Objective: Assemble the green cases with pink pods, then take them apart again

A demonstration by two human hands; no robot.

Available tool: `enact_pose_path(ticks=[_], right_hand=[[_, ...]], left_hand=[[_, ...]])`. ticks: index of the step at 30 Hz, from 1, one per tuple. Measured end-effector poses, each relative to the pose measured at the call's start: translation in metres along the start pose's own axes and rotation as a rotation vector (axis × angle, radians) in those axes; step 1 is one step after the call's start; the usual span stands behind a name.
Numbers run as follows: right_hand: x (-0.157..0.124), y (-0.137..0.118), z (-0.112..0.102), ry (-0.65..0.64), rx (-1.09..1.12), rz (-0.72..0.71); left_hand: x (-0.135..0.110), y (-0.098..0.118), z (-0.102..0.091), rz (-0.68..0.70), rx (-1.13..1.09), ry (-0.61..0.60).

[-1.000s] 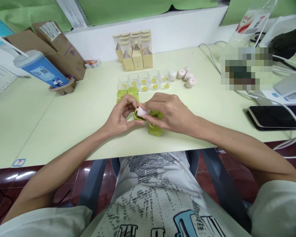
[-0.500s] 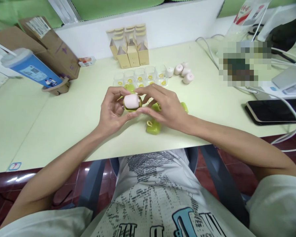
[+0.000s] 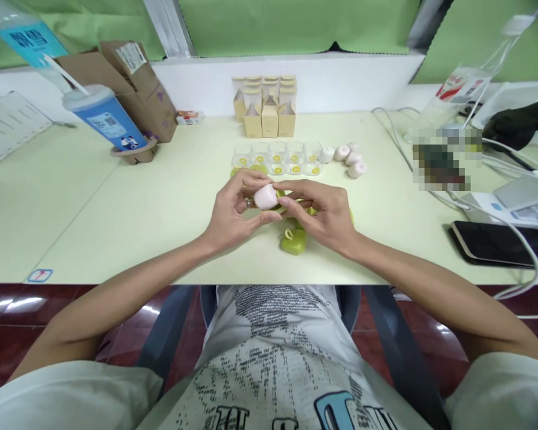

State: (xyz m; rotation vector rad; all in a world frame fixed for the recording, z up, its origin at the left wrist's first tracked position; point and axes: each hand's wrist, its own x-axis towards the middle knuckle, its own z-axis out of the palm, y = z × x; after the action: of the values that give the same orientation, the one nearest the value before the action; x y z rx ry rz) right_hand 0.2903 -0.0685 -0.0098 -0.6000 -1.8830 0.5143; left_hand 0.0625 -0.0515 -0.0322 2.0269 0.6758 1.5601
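Both hands meet above the table, holding a small rounded pale pink case (image 3: 265, 197). My left hand (image 3: 231, 212) curls around its left side, thumb below and fingers above. From the right, my right hand (image 3: 326, 215) grips the other end with thumb and fingertips. A green cover (image 3: 280, 194) shows at that end, mostly hidden by the right fingers; how far it surrounds the case I cannot tell. Just below the hands lies a green soft cover (image 3: 293, 242) with a small loop. More green pieces (image 3: 259, 169) show partly behind the hands.
Behind the hands stand clear plastic cups (image 3: 278, 156) with yellow stickers, and several pink cases (image 3: 356, 169). Small cardboard boxes (image 3: 269, 116) stand at the wall. A blue drink cup (image 3: 110, 119) is at left; a phone (image 3: 506, 242) and white cables (image 3: 526, 236) lie right.
The pink case has turned in my hands; it was lying in a green cover, and now less green shows around it. The view has shifted, with more of the wall in sight.
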Motion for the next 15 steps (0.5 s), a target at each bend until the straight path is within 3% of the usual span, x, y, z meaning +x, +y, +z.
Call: enact_pose_path(ticks=[5,10,15], right_hand=[[-0.002,0.002,0.003,0.052,-0.119,-0.121],[-0.006,0.007,0.004,0.095,-0.205,-0.119],[-0.006,0.005,0.003,0.138,-0.155,-0.129]], left_hand=[[0.002,0.015,0.000,0.089,0.085,0.027],[0.006,0.027,0.003,0.117,0.143,0.054],[0.007,0.029,0.004,0.046,0.172,0.083]])
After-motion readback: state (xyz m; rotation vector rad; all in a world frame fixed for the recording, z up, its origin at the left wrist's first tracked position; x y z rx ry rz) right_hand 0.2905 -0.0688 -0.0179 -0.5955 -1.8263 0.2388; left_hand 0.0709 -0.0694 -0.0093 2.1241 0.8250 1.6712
